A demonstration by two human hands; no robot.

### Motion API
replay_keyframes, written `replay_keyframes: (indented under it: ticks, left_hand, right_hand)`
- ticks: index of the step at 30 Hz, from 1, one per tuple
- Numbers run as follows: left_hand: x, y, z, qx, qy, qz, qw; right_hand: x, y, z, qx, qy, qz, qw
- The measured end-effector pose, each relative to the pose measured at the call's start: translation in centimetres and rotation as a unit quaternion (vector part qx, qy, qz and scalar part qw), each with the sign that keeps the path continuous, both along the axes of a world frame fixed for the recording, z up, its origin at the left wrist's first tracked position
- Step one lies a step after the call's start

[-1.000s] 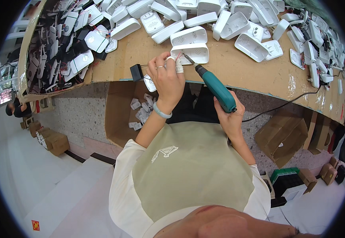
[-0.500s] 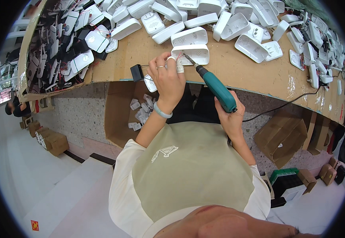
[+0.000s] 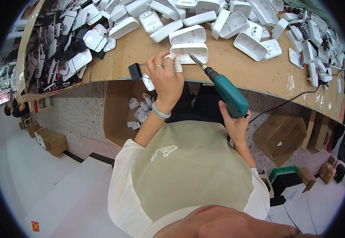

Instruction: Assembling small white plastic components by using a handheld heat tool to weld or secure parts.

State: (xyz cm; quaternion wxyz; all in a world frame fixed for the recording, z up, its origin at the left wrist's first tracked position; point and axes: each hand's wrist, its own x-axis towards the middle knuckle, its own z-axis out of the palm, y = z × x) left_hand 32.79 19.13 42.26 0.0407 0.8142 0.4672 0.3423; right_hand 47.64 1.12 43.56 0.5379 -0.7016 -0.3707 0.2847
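My left hand (image 3: 167,81), with white wrapping on its fingertips and a bracelet at the wrist, is closed at the left end of a white plastic shell (image 3: 198,53). Thin red wires (image 3: 178,53) come out at its fingertips. My right hand (image 3: 236,121) is wrapped round the rear of a teal corded power tool (image 3: 231,95) with a slim pointed metal tip. That tip hovers over or touches the shell; I cannot tell which. Beside my left hand lie a small black box (image 3: 134,71) and a white cover (image 3: 148,82), partly hidden by the hand.
A carton (image 3: 86,75) of white covers and black parts stands at the left. White shells (image 3: 249,46) heap along the back of the brown worktop (image 3: 236,73). A black cord (image 3: 283,101) runs rightward. Below are an open box (image 3: 115,115) of small white parts and a brown carton (image 3: 281,135).
My right hand has drawn the power tool slightly back and to the right, its tip moving away from my left fingertips. My left hand stays almost still.
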Motion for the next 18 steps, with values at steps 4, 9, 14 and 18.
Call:
replay_keyframes:
  ticks: [4,9,14,18]
  left_hand:
    - [0.1,-0.1,-0.1,0.007,0.014,0.0,1.0]
    - [0.1,-0.2,-0.1,0.004,0.013,0.002,1.0]
    - [0.0,-0.3,0.0,-0.002,0.007,0.0,1.0]
    - [0.0,-0.3,-0.1,0.0,0.009,0.003,1.0]
  right_hand:
    - [-0.3,1.2,0.3,0.009,-0.023,0.014,1.0]
    - [-0.4,2.0,-0.2,0.021,-0.061,0.031,0.997]
    - [-0.5,2.0,-0.2,0.017,-0.063,0.028,0.997]
    - [-0.5,2.1,0.0,0.01,-0.06,0.026,0.998]
